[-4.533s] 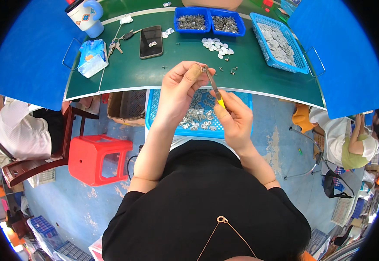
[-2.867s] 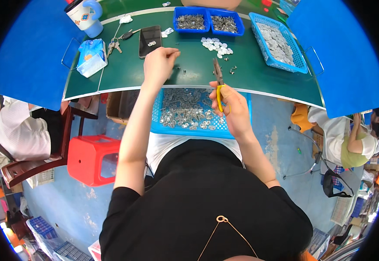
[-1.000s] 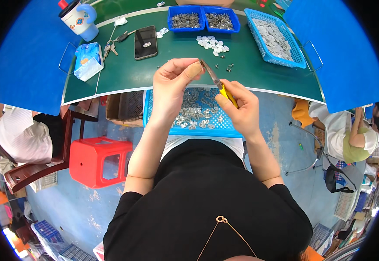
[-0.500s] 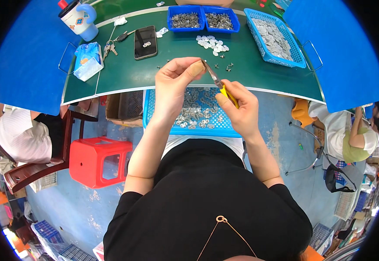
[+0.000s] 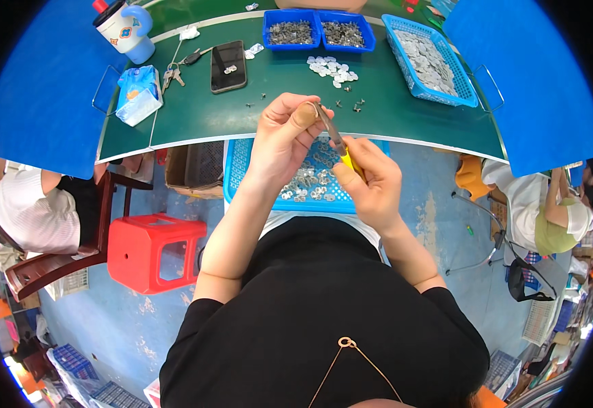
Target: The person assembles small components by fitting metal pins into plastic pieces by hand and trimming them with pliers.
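Observation:
My right hand (image 5: 372,178) is closed round the yellow handles of a pair of pliers (image 5: 336,141). Their jaws point up and left to the fingertips of my left hand (image 5: 284,136). That hand is pinched shut, with a tan cover on its thumb, on a small piece that is mostly hidden; a pale edge shows by the plier tips. Both hands are raised over the front edge of the green table (image 5: 201,122). Under them, a light blue basket (image 5: 231,166) in front of my body holds many small clear-and-metal pieces (image 5: 303,182).
Two blue bins (image 5: 266,39) of small metal parts stand at the back. White pieces (image 5: 330,69) lie in front of them, with loose metal bits nearby. A light blue basket (image 5: 470,94) sits right; a phone (image 5: 228,66), keys (image 5: 174,76), tissue pack (image 5: 138,95) and mug (image 5: 125,34) are left.
My left hand has shifted slightly right and down, its fingers curling more. The pliers have tilted steeper, and my right hand has moved a little left with them.

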The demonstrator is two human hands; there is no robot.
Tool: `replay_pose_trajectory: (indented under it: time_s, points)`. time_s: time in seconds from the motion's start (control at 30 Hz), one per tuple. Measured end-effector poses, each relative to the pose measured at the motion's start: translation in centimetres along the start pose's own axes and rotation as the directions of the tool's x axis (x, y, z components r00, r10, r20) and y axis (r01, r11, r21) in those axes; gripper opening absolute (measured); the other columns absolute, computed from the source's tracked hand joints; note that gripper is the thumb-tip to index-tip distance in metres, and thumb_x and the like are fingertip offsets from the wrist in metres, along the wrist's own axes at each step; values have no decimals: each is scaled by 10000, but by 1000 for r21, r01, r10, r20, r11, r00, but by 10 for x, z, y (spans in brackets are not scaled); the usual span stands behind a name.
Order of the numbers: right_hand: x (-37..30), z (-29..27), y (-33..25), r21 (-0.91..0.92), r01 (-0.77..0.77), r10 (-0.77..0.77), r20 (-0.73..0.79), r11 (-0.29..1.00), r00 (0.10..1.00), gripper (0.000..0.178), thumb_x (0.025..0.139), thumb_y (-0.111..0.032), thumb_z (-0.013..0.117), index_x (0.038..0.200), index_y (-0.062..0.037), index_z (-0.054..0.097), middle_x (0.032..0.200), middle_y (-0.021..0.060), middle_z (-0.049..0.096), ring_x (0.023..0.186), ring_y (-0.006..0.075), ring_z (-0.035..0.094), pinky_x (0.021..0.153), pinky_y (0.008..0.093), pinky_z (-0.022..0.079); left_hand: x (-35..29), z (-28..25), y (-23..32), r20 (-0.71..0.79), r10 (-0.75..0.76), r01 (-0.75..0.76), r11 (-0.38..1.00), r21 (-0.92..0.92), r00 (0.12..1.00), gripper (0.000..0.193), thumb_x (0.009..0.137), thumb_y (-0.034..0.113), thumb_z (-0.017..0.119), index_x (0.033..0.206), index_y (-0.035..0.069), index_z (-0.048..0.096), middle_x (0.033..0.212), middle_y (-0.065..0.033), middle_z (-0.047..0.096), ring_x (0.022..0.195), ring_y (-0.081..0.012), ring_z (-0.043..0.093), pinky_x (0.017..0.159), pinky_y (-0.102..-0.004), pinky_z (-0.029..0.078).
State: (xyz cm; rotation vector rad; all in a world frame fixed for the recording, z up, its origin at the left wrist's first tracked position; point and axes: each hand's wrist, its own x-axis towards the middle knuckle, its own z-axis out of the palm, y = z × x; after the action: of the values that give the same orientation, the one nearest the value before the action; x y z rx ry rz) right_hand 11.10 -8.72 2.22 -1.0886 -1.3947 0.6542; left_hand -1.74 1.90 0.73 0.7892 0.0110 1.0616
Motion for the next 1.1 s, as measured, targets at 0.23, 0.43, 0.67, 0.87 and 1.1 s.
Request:
replay_pose_trajectory:
  time_s: [0.23, 0.43, 0.67, 0.87, 1.1]
  points:
    - [14, -20, 12, 632, -597, 263, 546, 493, 795, 365, 942, -252, 429, 1102, 43, 573, 784, 34, 509, 577, 74, 413, 487, 198, 320, 1, -4, 5, 56, -52, 58, 991, -117, 997, 131, 884, 93, 623, 988, 14, 631, 927, -79, 657, 904, -185, 634, 804, -322, 521]
    - [15, 1, 24, 300, -424, 399, 144, 855, 906, 291, 926, -173, 511, 1135, 14, 588, 833, 19, 542, 655, 51, 454, 546, 188, 340, 9, -15, 4, -285, 125, 12, 900, 436, 950, 175, 855, 102, 668, 983, -17, 670, 919, -77, 680, 807, -120, 628, 772, -261, 512]
    - [47, -74, 99, -794, -128, -151, -266, 594, 952, 380, 855, -239, 638, 1140, 9, 596, 997, 124, 576, 896, 247, 555, 793, 336, 440, 55, -86, 37, -70, 373, 80, -14, 997, 925, 139, 831, 136, 659, 927, 55, 719, 906, -85, 702, 782, -171, 661, 733, -255, 496]
    - [54, -117, 148, -925, -197, -111, -245, 326, 963, 408, 851, -297, 610, 1150, -20, 587, 1071, 122, 572, 1019, 280, 519, 874, 395, 390, 86, -98, 31, 106, 58, -39, -673, 739, 993, 182, 767, 277, 696, 875, 135, 731, 979, -59, 653, 934, -261, 612, 791, -385, 489]
    - [57, -113, 147, -926, -167, -104, -213, 338, 972, 380, 871, -257, 590, 1182, -39, 584, 1123, 103, 576, 1074, 273, 507, 906, 390, 371, 139, -71, -49, 246, -111, -270, -421, 866, 963, 157, 781, 251, 663, 896, 150, 701, 877, -42, 624, 869, -252, 617, 727, -379, 498]
